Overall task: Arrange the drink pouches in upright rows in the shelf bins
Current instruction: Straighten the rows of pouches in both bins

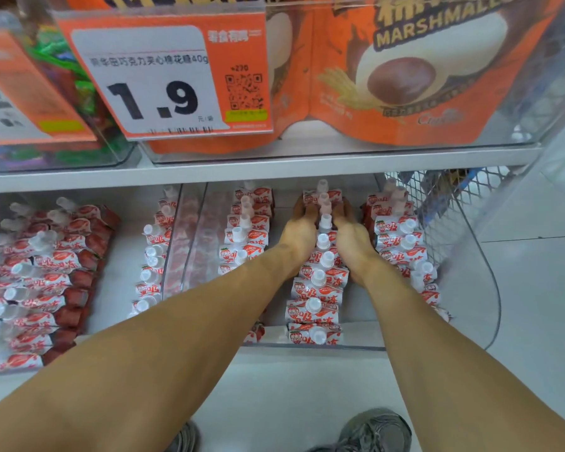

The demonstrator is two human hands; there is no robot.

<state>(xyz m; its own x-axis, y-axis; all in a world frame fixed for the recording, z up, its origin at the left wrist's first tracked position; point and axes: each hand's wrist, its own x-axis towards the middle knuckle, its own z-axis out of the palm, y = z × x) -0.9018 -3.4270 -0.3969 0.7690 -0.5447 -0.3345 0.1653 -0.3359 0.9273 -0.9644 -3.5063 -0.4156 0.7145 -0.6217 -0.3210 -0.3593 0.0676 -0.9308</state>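
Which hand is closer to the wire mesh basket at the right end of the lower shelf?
Right. The right hand is on the basket's side of the middle pouch row; the left hand is on the far side.

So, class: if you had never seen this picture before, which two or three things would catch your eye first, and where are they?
First, the two bare forearms reaching in from below, the left hand and right hand pressed against either side of the middle row of pouches in the clear bin. Then the orange price tag reading 1.9, upper left, and beside it the big marshmallow bags on the shelf above.
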